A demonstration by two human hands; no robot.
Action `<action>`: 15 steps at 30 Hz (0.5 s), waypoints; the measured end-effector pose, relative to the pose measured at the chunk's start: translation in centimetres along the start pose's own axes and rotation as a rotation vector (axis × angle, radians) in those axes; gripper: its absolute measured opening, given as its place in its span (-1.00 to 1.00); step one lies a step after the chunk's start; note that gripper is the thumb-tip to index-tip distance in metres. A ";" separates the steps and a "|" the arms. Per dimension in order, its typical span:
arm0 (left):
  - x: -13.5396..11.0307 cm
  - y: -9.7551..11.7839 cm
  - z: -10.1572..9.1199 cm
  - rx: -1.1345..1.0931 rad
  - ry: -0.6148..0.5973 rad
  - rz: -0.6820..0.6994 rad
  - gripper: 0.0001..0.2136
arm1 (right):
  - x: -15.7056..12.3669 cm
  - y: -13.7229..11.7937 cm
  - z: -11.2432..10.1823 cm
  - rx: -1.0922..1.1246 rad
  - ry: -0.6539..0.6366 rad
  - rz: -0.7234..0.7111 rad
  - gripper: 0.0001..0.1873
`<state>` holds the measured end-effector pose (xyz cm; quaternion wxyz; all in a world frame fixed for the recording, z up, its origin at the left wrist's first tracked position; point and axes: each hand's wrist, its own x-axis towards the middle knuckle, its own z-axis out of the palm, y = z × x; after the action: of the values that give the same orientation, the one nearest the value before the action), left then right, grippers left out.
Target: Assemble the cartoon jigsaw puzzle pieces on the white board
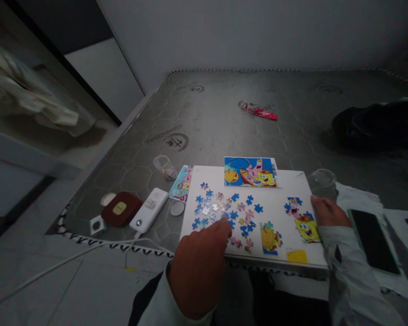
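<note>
We've got the white board [211, 173] in front of us, pale & flat, w/ the jigsaw pcs [215, 207] loose across its L half, mostly blue & pink. Our L hand [199, 267] reaches in over the board's near edge, fingertips down among those pcs; thumb & index look close tog., but we can't tell if a pc is pinched btwn them. Our R hand [329, 213] is at the board's R edge, fingers bent & close tog.; tips partly hidden, so can't tell if they clamp the edge.

Also on the board: yellow-&-blue section [268, 237] nr its near edge, R of centre; yellow-face section [308, 227] by its R edge, w/ a pink-figure section [293, 207] just behind; yellow slip [297, 256] at its near edge; pic card [250, 172] along its far edge.

L of the board: 2nd card [182, 186] right beside it, round lid [177, 208], clear cup [163, 165] w/ bits inside, white pwr bank [149, 210] w/ cable, dark red case [121, 209] further out. R of the board: clear container [323, 178], tissue [358, 198], dark-screened phone [374, 240]. Well beyond the board: red packet [267, 114].
</note>
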<state>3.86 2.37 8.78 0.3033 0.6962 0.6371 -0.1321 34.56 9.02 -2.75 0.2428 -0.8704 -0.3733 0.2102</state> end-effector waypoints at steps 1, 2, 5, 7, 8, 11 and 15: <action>0.0 -0.1 0.1 -0.002 0.002 0.009 -0.56 | -0.1 0.1 0.1 0.009 0.007 -0.015 -0.61; 0.1 -0.2 0.2 -0.007 0.007 0.016 -0.56 | -0.2 0.2 0.1 0.017 0.012 -0.025 -0.61; 0.0 -0.2 0.3 -0.016 0.010 0.009 -0.55 | -0.5 0.2 0.2 0.038 0.030 -0.053 -0.60; 0.0 -0.1 0.1 -0.011 -0.016 -0.019 -0.52 | -0.8 0.1 0.2 0.058 0.035 -0.058 -0.60; -0.1 -0.1 0.0 -0.006 -0.030 -0.032 -0.51 | -0.9 0.1 0.2 0.066 0.033 -0.050 -0.60; -0.4 0.1 -0.2 0.011 -0.037 -0.066 -0.51 | -1.2 -0.3 0.1 0.074 0.032 -0.040 -0.60; -0.9 0.2 0.0 0.018 -0.065 -0.110 -0.54 | -1.4 -0.6 0.0 0.055 0.037 -0.051 -0.58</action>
<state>3.90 1.69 9.37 0.3096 0.6583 0.6630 -0.1767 33.30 8.32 -2.11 0.2789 -0.8572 -0.3850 0.1980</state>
